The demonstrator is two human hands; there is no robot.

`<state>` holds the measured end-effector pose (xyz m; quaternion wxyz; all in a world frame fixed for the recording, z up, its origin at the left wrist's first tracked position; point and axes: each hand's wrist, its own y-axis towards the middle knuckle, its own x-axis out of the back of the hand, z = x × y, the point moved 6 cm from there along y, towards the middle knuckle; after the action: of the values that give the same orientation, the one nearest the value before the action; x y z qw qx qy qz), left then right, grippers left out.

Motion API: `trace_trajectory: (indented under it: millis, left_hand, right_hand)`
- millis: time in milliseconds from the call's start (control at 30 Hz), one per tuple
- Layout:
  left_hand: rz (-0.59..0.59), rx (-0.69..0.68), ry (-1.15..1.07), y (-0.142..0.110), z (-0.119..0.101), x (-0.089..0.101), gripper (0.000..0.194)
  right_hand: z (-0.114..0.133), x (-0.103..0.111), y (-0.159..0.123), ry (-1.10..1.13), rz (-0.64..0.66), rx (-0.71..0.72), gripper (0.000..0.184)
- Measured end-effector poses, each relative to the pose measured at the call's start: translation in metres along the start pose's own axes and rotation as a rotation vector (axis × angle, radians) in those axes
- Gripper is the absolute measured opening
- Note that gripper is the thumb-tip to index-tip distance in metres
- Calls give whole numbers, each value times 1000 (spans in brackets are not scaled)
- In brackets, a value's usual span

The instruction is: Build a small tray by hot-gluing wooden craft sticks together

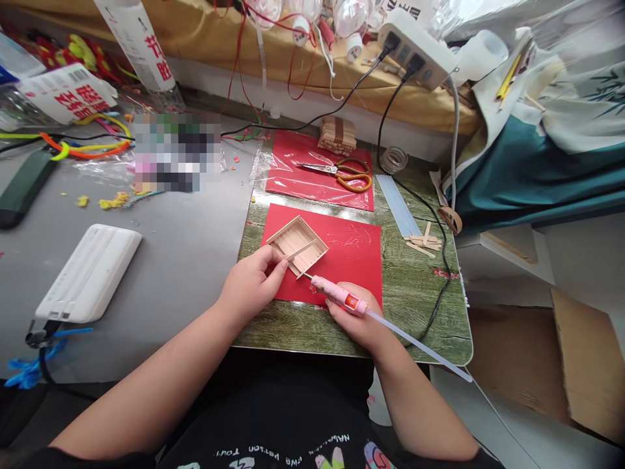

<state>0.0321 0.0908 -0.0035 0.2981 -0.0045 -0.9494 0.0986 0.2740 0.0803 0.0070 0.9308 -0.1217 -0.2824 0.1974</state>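
My left hand (pixel 250 284) pinches a thin wooden stick (pixel 301 251) and holds it over a small tray built of wooden sticks (pixel 297 244), which lies on a red sheet (pixel 354 255). My right hand (pixel 359 319) grips a pink hot glue gun (pixel 338 296). Its nozzle points at the near corner of the stick tray, and a long clear glue stick (pixel 420 346) pokes out of its back toward the lower right.
A second red sheet (pixel 293 179) in plastic carries orange-handled scissors (pixel 349 174). Behind it stands a stack of wooden sticks (pixel 337 135). Loose sticks (pixel 424 243) and clear glue sticks (pixel 399 205) lie right. A white power bank (pixel 89 272) sits left, a power strip (pixel 415 49) behind.
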Motion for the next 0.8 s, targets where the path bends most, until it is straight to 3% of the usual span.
trace_trajectory:
  millis: [800]
  left_hand:
    - [-3,-6,-14,0,-2,0,28]
  right_hand:
    - [0,3,-1,75,-28,-5,15]
